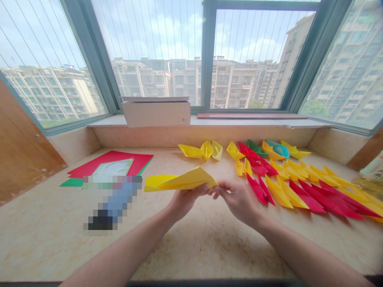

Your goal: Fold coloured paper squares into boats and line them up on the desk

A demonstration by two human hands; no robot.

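A folded piece of yellow paper (179, 180) is held up above the stone counter, its long end pointing left. My left hand (187, 199) grips it from below near its right end, with the thumb against the paper's lower edge. At the right tip, the thumb and fingers of my right hand (235, 197) pinch the paper. Both hands are closed and close together. Fingers behind the paper are hidden. Beyond it stand several yellow folded paper boats (206, 150).
More folded paper boats in red (324, 198), yellow, green and blue fill the counter's right side. Red paper sheets (109, 157) and green ones lie at left, beside a pixelated patch (119, 199). A white box (155, 113) sits on the window sill (254, 122).
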